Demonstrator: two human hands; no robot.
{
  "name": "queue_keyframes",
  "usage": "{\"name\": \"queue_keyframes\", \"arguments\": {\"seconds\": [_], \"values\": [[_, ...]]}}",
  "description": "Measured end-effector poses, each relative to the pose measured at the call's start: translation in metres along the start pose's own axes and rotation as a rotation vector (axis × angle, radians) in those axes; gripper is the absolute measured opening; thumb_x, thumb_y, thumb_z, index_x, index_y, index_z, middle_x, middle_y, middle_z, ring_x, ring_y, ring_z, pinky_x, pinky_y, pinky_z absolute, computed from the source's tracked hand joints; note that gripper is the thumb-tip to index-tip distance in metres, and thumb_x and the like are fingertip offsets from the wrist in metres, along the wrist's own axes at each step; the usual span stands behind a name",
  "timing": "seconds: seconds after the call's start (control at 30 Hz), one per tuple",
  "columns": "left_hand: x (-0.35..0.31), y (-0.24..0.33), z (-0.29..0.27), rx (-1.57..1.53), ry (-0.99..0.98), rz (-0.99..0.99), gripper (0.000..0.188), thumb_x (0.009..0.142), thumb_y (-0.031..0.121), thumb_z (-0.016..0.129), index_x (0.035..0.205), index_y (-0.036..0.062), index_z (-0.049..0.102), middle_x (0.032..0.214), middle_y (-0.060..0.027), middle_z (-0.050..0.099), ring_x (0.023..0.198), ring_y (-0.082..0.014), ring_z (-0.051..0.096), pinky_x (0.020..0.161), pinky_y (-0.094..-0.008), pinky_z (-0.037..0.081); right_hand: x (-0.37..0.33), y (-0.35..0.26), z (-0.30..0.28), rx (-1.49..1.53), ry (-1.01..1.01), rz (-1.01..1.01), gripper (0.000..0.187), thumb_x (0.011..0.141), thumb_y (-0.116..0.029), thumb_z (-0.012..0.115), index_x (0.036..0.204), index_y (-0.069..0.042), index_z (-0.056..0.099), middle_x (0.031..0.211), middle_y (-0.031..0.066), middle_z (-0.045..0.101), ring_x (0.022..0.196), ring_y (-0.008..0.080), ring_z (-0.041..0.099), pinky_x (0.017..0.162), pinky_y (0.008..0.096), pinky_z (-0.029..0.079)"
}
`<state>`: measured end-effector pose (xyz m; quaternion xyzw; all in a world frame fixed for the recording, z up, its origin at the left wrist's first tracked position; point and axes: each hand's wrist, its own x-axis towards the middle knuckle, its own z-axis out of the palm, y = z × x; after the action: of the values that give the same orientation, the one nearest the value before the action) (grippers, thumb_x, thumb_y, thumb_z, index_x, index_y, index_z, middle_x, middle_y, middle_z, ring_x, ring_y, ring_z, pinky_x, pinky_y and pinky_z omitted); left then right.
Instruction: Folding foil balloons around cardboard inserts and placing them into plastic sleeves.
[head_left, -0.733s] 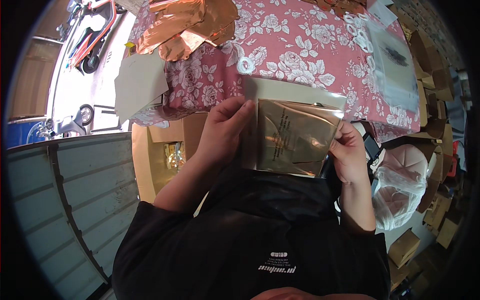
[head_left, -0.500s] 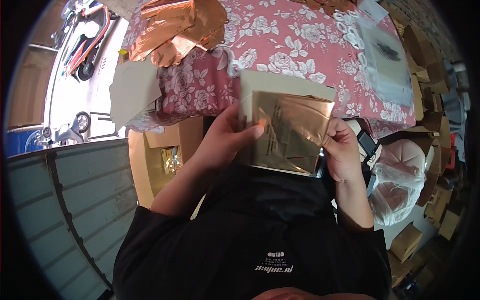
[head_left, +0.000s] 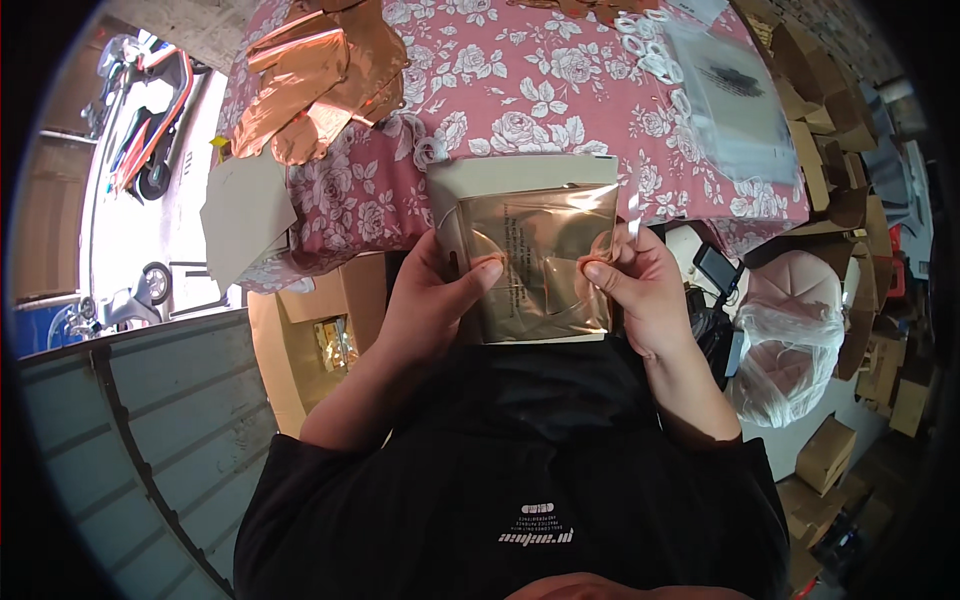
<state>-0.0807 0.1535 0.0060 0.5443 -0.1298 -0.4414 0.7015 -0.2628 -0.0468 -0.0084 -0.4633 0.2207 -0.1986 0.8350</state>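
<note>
Your left hand (head_left: 432, 300) clenched on left edge of flat gold-foil packet backed by cream card (head_left: 535, 262), thumb pressed across foil face. Your right hand (head_left: 640, 290) pinches packet's right edge, thumb on front, fingers behind. Packet held upright in front of chest, at near edge of pink floral tablecloth (head_left: 520, 80). Crumpled copper foil pile (head_left: 315, 75) far left on cloth. Clear plastic bag with dark label (head_left: 735, 100) far right. Open cardboard box (head_left: 315, 340) below table, left.

Open floral surface (head_left: 520, 90) straight ahead of the gold packet (head_left: 535, 265); crumpled copper foil (head_left: 315, 80) blocking the far left, clear bags (head_left: 735, 100) the far right, open carton (head_left: 315, 335) crowding the left below.
</note>
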Motion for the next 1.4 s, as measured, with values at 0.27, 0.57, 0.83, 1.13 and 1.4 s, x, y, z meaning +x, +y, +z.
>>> {"name": "queue_keyframes", "arguments": {"seconds": [0.27, 0.57, 0.83, 1.13, 1.4], "values": [[0.007, 0.007, 0.008, -0.223, 0.019, 0.013, 0.038, 0.103, 0.003, 0.075, 0.139, 0.0047, 0.063, 0.127, -0.0028, 0.074, 0.116, -0.0128, 0.069, 0.106, -0.0337, 0.053, -0.001, -0.032, -0.017, -0.082, -0.136, 0.098, 0.036, 0.101, 0.004, 0.074, 0.136, 0.001, 0.065, 0.108, 0.0073, 0.080, 0.094, 0.0142, 0.075, 0.088, 0.0271, 0.060], [0.005, -0.007, 0.000, -0.174, 0.036, 0.008, 0.033, 0.103, 0.002, 0.075, 0.134, 0.0052, 0.066, 0.125, -0.0041, 0.076, 0.114, -0.0125, 0.070, 0.107, -0.0321, 0.052, -0.007, -0.025, -0.005, -0.162, -0.097, -0.005, 0.052, 0.094, 0.010, 0.078, 0.141, 0.001, 0.057, 0.108, 0.0090, 0.078, 0.098, 0.0172, 0.077, 0.090, 0.0295, 0.061], [0.003, -0.002, 0.007, -0.143, 0.116, 0.096, 0.031, 0.102, 0.002, 0.075, 0.132, 0.0060, 0.067, 0.119, -0.0030, 0.078, 0.109, -0.0115, 0.072, 0.103, -0.0311, 0.053, -0.009, -0.014, -0.008, -0.232, -0.130, 0.099, 0.064, 0.090, 0.013, 0.081, 0.147, 0.001, 0.054, 0.107, 0.0069, 0.076, 0.097, 0.0147, 0.075, 0.090, 0.0308, 0.061], [0.012, -0.002, 0.002, -0.154, 0.128, 0.156, 0.035, 0.103, 0.001, 0.071, 0.138, 0.0065, 0.065, 0.120, -0.0051, 0.075, 0.109, -0.0153, 0.071, 0.100, -0.0364, 0.057, -0.012, -0.020, -0.012, -0.042, -0.128, 0.036, 0.053, 0.092, 0.005, 0.083, 0.139, 0.000, 0.059, 0.114, 0.0103, 0.079, 0.108, 0.0203, 0.077, 0.092, 0.0342, 0.063], [0.035, 0.037, 0.008, 0.072, 0.064, 0.148, 0.038, 0.101, -0.001, 0.073, 0.137, 0.0032, 0.061, 0.120, -0.0036, 0.074, 0.108, -0.0102, 0.068, 0.097, -0.0287, 0.054, -0.002, -0.029, -0.019, -0.238, -0.064, -0.006, 0.031, 0.096, 0.004, 0.081, 0.122, -0.002, 0.066, 0.099, 0.0037, 0.076, 0.089, 0.0107, 0.072, 0.078, 0.0282, 0.059]]}}
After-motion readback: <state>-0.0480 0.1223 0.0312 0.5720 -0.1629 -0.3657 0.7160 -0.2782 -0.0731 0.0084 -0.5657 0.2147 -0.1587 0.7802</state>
